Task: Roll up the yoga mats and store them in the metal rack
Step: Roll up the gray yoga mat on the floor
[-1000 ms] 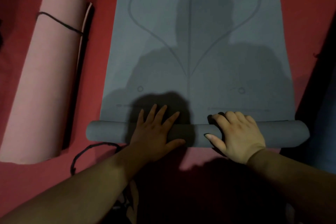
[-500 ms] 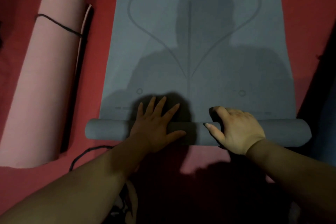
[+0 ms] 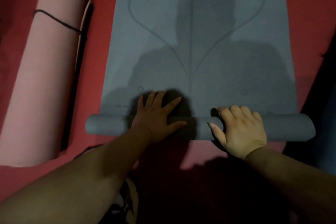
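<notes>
A grey yoga mat [image 3: 200, 32] lies flat on the red floor, stretching away from me, with curved lines printed on it. Its near end is wound into a thin roll [image 3: 109, 126] lying across the view. My left hand [image 3: 156, 116] presses flat on the roll, fingers spread and reaching onto the flat part. My right hand [image 3: 240, 129] grips the roll to the right of centre, fingers curled over its far side and thumb along the near side. A pink yoga mat [image 3: 41, 78], rolled and tied with a black cord, lies on the left.
The red floor [image 3: 309, 5] shows on both sides of the grey mat. A black cord [image 3: 85, 151] lies on the floor near my left forearm. A dark blue mat or edge [image 3: 325, 96] runs along the right border. The metal rack is out of view.
The roll has moved a little further away from me along the mat, with both hands travelling on it. My right hand's fingers have curled more tightly over the roll.
</notes>
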`<state>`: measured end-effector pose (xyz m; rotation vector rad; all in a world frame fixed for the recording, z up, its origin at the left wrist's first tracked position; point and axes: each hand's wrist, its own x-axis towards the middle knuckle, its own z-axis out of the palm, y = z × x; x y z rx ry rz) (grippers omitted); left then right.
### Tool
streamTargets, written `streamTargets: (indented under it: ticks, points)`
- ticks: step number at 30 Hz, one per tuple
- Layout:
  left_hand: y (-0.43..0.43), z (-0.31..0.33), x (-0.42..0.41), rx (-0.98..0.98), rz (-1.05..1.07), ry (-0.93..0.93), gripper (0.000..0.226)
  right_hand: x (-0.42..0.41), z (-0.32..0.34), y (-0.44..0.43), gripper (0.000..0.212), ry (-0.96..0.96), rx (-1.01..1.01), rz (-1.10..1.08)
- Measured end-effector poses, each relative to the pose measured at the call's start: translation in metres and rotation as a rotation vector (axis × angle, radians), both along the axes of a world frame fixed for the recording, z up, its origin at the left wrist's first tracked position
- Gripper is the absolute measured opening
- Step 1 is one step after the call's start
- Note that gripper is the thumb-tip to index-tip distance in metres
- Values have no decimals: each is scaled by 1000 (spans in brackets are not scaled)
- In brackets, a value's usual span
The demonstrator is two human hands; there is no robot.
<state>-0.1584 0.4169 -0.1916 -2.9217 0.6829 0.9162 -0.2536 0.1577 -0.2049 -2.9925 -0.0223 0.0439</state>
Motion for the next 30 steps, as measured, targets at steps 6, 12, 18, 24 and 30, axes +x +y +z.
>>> streamTargets:
  ticks: [6,12,18,24,30]
  points:
    - [-7,-3,-31,-101,77,-419,77,15,-3,-4,56,85,9,13]
    - [-5,-13,-37,-85,-3,-491,68,23,-4,-7,53,119,43,0]
    - [-11,-8,-22,3,13,-373,70,29,-4,-9,53,138,73,-11]
    - [-18,-3,-8,67,26,-250,75,36,-4,-7,54,121,40,-37]
    - [-22,-3,6,45,52,-195,65,53,2,-11,52,242,65,-21]
